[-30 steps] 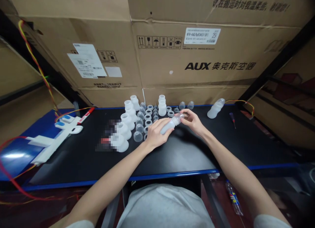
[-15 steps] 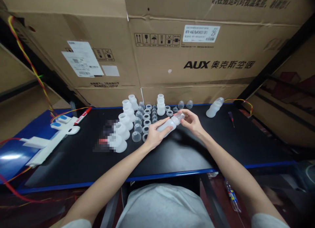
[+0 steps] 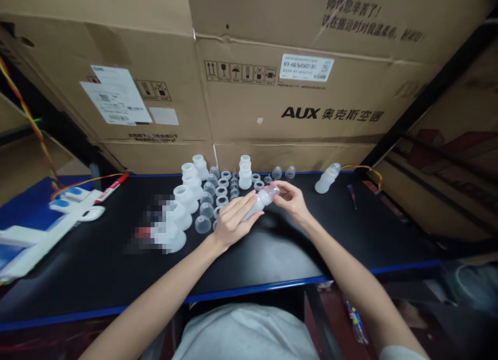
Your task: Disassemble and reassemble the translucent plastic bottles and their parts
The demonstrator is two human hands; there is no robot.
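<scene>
A white baby bottle (image 3: pixel 255 209) lies tilted between my hands above the front of the table. My left hand (image 3: pixel 233 220) wraps round its body, with the fingers along the upper side and the thumb below. On the bottle's top end is a clear dome cap (image 3: pixel 271 192), which my right hand (image 3: pixel 291 200) grips with thumb and fingers. Behind my left hand stand rows of clear dome caps (image 3: pixel 203 224), white collar rings (image 3: pixel 221 200) and small nipples (image 3: pixel 234 186). An open white bottle (image 3: pixel 245 173) stands just beyond.
Several open bottles (image 3: pixel 182 198) stand in a row at left. A capped bottle (image 3: pixel 327 178) stands at right, near a screwdriver (image 3: pixel 351 195). A power strip (image 3: pixel 58 230) and red marker (image 3: pixel 111 188) lie far left. A large cardboard box (image 3: pixel 241 100) walls off the back.
My left fingers have shifted to lie straighter along the bottle's upper side. My right hand stays on the cap. The whole view has turned slightly.
</scene>
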